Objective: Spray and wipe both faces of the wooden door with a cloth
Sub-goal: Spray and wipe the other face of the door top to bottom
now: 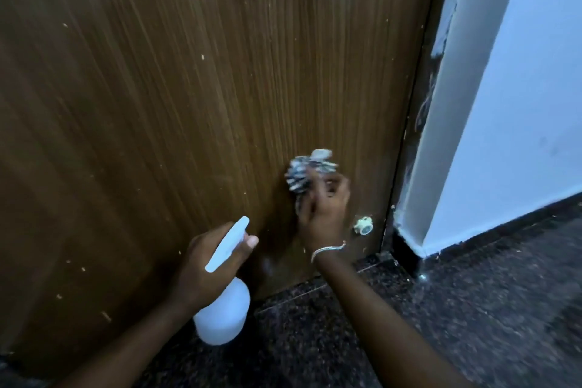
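The brown wooden door [189, 88] fills most of the head view, flecked with small pale spots. My right hand [324, 211] grips a bunched grey-and-white cloth [304, 173] and presses it against the door's lower right part; the hand and cloth are blurred. My left hand [204, 261] holds a white spray bottle [225, 309] by its neck, with the nozzle pointing up toward the door and a finger by the trigger. The bottle hangs just in front of the door's bottom edge.
A small white round door stopper [363, 225] sticks out of the door near its lower right corner. To the right stands a pale wall corner [504, 135] with a dark skirting. Dark speckled stone floor [472, 309] lies below.
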